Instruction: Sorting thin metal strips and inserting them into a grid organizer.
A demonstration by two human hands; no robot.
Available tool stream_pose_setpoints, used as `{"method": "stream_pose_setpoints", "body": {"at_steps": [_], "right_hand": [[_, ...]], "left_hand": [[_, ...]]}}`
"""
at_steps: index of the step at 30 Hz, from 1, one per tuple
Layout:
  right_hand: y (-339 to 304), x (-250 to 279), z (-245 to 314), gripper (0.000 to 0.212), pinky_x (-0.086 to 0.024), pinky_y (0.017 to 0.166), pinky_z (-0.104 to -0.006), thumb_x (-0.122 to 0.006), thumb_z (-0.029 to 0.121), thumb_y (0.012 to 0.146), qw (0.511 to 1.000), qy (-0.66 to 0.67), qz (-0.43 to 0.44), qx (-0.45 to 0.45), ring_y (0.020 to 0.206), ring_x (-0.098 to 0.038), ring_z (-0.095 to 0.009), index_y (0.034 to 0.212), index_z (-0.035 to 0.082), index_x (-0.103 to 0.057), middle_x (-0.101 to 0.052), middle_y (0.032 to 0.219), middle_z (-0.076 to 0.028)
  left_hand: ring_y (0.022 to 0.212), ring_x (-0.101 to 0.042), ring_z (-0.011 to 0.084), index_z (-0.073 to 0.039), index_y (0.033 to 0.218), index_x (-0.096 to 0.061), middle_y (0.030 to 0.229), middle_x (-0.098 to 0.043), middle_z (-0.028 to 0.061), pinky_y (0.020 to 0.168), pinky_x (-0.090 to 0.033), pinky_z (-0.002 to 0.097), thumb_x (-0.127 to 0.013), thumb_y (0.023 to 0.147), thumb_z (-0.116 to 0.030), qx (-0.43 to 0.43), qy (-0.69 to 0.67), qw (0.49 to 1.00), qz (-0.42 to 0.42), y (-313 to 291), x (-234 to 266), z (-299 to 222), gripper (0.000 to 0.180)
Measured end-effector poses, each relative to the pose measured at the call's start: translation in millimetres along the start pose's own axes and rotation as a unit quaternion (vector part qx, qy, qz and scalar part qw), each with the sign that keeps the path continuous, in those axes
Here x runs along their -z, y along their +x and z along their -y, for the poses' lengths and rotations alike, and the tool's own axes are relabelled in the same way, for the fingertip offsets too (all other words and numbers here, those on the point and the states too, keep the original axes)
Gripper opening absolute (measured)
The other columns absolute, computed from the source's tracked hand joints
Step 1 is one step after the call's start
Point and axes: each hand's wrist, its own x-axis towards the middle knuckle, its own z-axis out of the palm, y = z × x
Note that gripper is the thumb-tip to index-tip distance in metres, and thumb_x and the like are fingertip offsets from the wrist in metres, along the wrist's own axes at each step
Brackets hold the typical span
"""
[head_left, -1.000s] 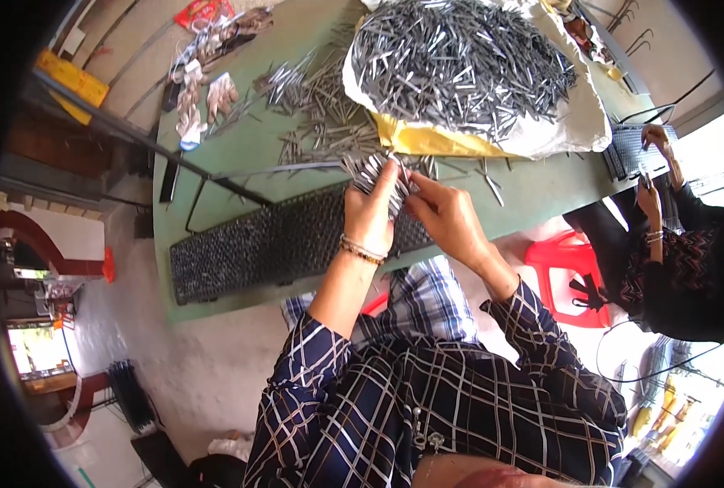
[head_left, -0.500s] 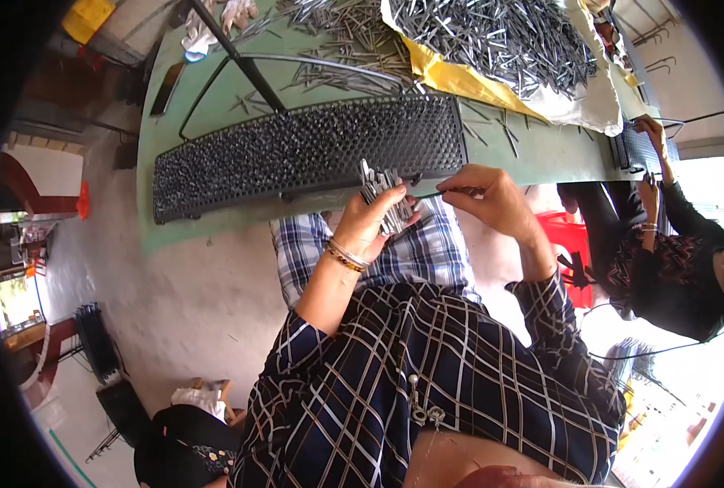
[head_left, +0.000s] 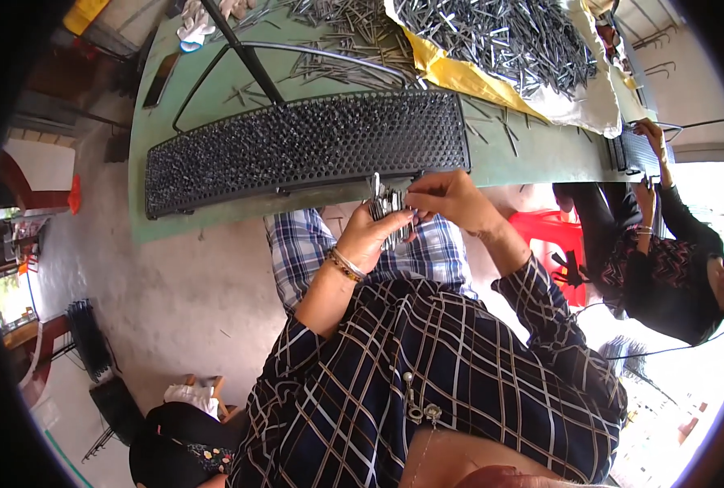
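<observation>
In my left hand point(head_left: 363, 237) is a bundle of thin metal strips point(head_left: 389, 210), held upright below the table's front edge, with the thumb across it. My right hand point(head_left: 453, 200) is closed in a pinch, its fingertips against the right side of that bundle; whatever they grip is hidden. Just beyond both hands, a long black perforated rack point(head_left: 297, 146) lies along the table edge. Its many small holes look rougher and fuller toward the left, more open toward the right.
A large heap of metal strips point(head_left: 500, 45) lies on yellow-and-white sheeting point(head_left: 480, 80) on the green table point(head_left: 532, 159). A black bar frame point(head_left: 248, 63) rises behind the rack. Another person's hand point(head_left: 653, 134) is at a second rack, far right. A red stool point(head_left: 549, 232) stands nearby.
My right hand has moved left from beside the bundle to touch it. A thin dark piece showed at its fingertips before and is now hidden. My left hand keeps its hold.
</observation>
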Motion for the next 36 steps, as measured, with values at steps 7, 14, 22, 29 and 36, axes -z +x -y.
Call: {"method": "stream_pose_setpoints", "body": {"at_steps": [7,14,22,29,36], "right_hand": [[0.9,4.9,1.0,0.015,-0.046,0.054,-0.02,-0.066,0.012,0.083,0.998,0.028,-0.049,0.03,0.063,-0.057,-0.006,0.09,-0.002,-0.065,-0.063,0.073,-0.003],[30.4,39.4,21.0,0.021,-0.046,0.062,-0.0208,-0.067,0.011,0.084,0.961,-0.002,-0.187,0.205,0.07,-0.058,-0.008,0.099,-0.002,-0.061,-0.065,0.079,-0.004],[80.4,62.0,21.4,0.018,-0.05,0.074,-0.0255,-0.067,0.006,0.082,0.886,-0.214,-0.276,0.305,0.081,-0.065,-0.011,0.098,0.003,-0.061,-0.068,0.087,-0.005],[79.3,77.1,22.1,0.016,-0.051,0.073,-0.0289,-0.065,0.007,0.083,0.876,-0.257,-0.221,0.343,0.079,-0.066,-0.017,0.098,0.004,-0.061,-0.068,0.088,-0.008],[77.0,75.7,25.2,0.015,-0.05,0.074,-0.0325,-0.063,0.011,0.083,0.865,-0.326,-0.163,0.345,0.083,-0.064,-0.027,0.097,0.006,-0.062,-0.065,0.093,-0.009]], "left_hand": [[0.08,-0.061,0.0142,-0.002,0.1,-0.06,0.088,-0.063,0.0055,0.063,-0.052,0.0297,-0.063,0.084,-0.006,0.0,-0.008,0.999,-0.041,4.8,-9.2,-4.3,0.016],[0.079,-0.062,0.0167,-0.001,0.097,-0.059,0.085,-0.061,0.0062,0.069,-0.057,0.0348,-0.062,0.084,-0.008,0.068,-0.073,0.991,-0.093,13.2,-8.1,-11.5,0.015],[0.077,-0.062,0.0174,0.0,0.089,-0.06,0.083,-0.063,0.0084,0.067,-0.057,0.033,-0.061,0.084,-0.006,0.062,-0.055,0.994,-0.067,24.9,-12.4,-10.7,0.008],[0.077,-0.063,0.0175,0.001,0.089,-0.061,0.084,-0.064,0.0088,0.065,-0.055,0.0306,-0.064,0.082,-0.006,0.062,-0.046,0.994,-0.075,24.3,-11.5,-8.4,0.01],[0.081,-0.064,0.0179,0.002,0.097,-0.062,0.089,-0.065,0.0099,0.069,-0.054,0.0306,-0.065,0.081,-0.006,0.063,-0.066,0.993,-0.071,23.1,-6.6,-4.4,0.018]]}}
